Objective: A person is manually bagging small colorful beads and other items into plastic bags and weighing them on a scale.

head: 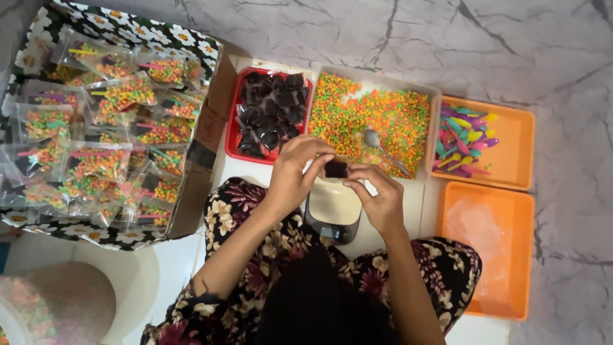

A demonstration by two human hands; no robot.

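a small dark packet (336, 168) is being pinched between the fingertips of the left hand (295, 171) and the right hand (378, 195), right above a little digital scale (332, 214). at 12 o'clock from it a white tray of colourful sprinkles (373, 114) is being sat in by a metal spoon (383, 149), a red tray of dark packets (268, 115) at 10 o'clock, a box of filled bags (108, 121) way off at 9

**Count around the grip**

I count two hands, left hand (295, 171) and right hand (378, 195), sharing one dark packet (336, 168). Just below the grip: one scale (332, 214). Beyond it: one red tray (234, 131), one white tray (377, 78), one spoon (373, 139). Right of it: two orange trays (514, 147) (520, 255). Far left: one flowered box (128, 29), filled bags too many to count.
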